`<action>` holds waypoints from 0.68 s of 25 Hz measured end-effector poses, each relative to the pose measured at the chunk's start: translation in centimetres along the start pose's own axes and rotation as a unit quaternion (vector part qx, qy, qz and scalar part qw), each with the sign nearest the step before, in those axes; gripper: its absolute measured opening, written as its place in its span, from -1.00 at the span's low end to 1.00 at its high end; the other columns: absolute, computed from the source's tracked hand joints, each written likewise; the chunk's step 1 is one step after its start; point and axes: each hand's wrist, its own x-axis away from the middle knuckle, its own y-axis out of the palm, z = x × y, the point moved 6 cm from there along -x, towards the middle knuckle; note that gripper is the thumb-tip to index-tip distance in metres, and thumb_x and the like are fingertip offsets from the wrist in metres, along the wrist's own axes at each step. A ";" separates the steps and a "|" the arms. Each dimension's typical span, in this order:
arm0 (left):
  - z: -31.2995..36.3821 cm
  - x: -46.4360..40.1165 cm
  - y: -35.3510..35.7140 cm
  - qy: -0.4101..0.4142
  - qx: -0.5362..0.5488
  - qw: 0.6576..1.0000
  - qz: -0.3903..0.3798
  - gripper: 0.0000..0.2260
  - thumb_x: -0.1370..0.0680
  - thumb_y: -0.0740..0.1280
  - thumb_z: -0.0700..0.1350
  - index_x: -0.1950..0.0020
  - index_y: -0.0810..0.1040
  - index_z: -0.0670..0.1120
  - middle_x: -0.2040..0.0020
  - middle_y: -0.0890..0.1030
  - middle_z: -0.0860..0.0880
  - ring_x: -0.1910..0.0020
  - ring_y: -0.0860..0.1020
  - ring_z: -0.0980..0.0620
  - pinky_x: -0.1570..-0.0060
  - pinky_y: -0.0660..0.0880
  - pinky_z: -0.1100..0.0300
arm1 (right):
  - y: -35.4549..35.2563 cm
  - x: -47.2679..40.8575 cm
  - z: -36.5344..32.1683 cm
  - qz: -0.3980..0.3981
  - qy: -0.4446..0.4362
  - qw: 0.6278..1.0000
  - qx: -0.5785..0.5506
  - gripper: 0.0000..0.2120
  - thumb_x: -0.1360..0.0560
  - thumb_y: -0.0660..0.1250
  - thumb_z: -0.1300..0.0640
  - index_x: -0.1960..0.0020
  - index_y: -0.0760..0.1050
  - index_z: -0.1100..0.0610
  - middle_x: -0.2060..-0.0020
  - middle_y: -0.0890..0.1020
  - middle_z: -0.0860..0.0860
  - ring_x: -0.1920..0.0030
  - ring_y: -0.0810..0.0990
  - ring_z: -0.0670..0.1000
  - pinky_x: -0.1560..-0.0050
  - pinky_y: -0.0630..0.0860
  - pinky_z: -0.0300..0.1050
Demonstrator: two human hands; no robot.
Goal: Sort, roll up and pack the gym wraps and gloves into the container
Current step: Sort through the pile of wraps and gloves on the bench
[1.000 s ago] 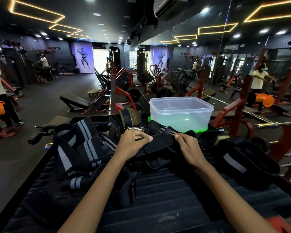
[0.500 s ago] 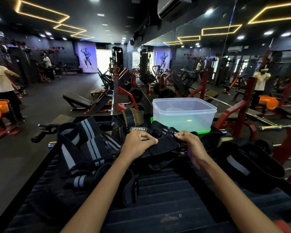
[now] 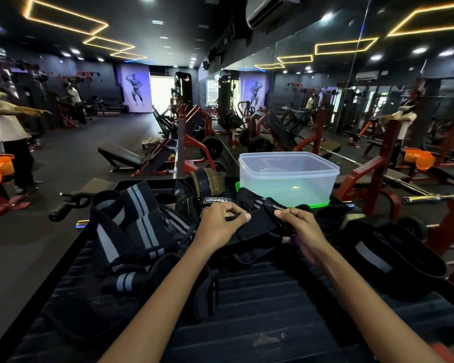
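Hands meet over a heap of dark gym gear on a black ribbed surface (image 3: 260, 305). The left hand (image 3: 218, 226) lies palm down with its fingers (image 3: 240, 215) curled onto one end of a flat black fabric wrap strap (image 3: 257, 224), pinning it at the top of the pile. The right hand (image 3: 300, 229) pinches the other end of the same strap, thumb on top and fingers tucked underneath, so both hands are closed on it and the strap stretches between them, tilted slightly up toward the right.

Just behind the hands stands a clear rectangular plastic container (image 3: 288, 176), upright and open, resting on a bright green lid (image 3: 317, 204); nothing can be made out inside it. To the left of the hands lie black elastic wraps with grey stripes (image 3: 139, 221), loosely folded and overlapping one another. Behind them, beside the container, a brown-and-tan leather glove (image 3: 207, 180) stands up from the heap, and a black piece with a white-lettered label (image 3: 216, 200) lies just beyond the left hand's knuckles. On the right, apart from the hands, a wide black belt-like band with a grey stripe (image 3: 393, 260) curves along the edge of the surface.
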 end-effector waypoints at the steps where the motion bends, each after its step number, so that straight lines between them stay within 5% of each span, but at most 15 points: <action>1: -0.2 -0.1 0.2 0.001 -0.001 1.000 -0.004 -0.87 -0.50 0.43 -0.03 0.06 0.67 -0.08 0.02 0.69 0.03 -0.06 0.60 0.13 -0.08 0.49 0.22 | 0.0 -0.1 0.0 -0.002 -0.003 1.000 0.013 -0.79 -0.55 0.32 0.21 0.27 0.46 0.13 0.42 0.55 -0.09 0.39 0.51 -0.15 0.45 0.46 -0.24; 6: -0.5 -1.1 1.1 0.005 -0.047 0.998 -0.043 -0.68 -0.48 0.39 0.17 0.11 0.63 -0.09 0.09 0.64 0.00 0.07 0.60 0.08 0.11 0.47 0.25 | -0.7 -0.6 0.2 0.040 -0.027 0.998 0.040 -0.81 -0.62 0.22 0.18 0.18 0.41 0.10 0.34 0.54 -0.02 0.35 0.52 -0.11 0.49 0.46 -0.27; 9: -1.2 -0.6 2.7 -0.076 -0.021 0.978 -0.193 -0.41 -0.29 0.42 0.40 -0.10 0.55 0.00 -0.06 0.60 0.05 -0.04 0.58 0.11 -0.10 0.51 0.19 | -1.8 -0.8 0.2 0.098 -0.022 0.994 -0.034 -0.82 -0.66 0.12 0.13 0.12 0.32 0.08 0.20 0.49 0.12 0.27 0.53 0.02 0.53 0.54 -0.12; 12: -2.2 -0.6 3.4 -0.092 -0.078 0.956 -0.268 -0.15 -0.16 0.58 0.26 -0.35 0.37 0.02 -0.26 0.51 0.05 -0.25 0.50 0.05 -0.30 0.44 0.06 | -2.0 -0.8 0.6 0.114 0.007 0.991 -0.066 -0.84 -0.68 0.07 0.07 0.06 0.28 0.08 0.17 0.53 0.12 0.36 0.61 0.02 0.49 0.60 0.02; 17: -1.5 -0.7 3.6 -0.031 -0.264 0.940 -0.216 -0.16 -0.24 0.61 0.07 -0.40 0.32 -0.10 -0.21 0.32 -0.05 -0.27 0.38 -0.07 -0.22 0.42 0.06 | -0.8 -0.5 1.0 0.002 0.073 0.994 -0.083 -0.69 -0.52 0.33 -0.02 -0.06 0.58 0.22 0.12 0.68 0.14 0.19 0.68 0.04 0.25 0.66 -0.03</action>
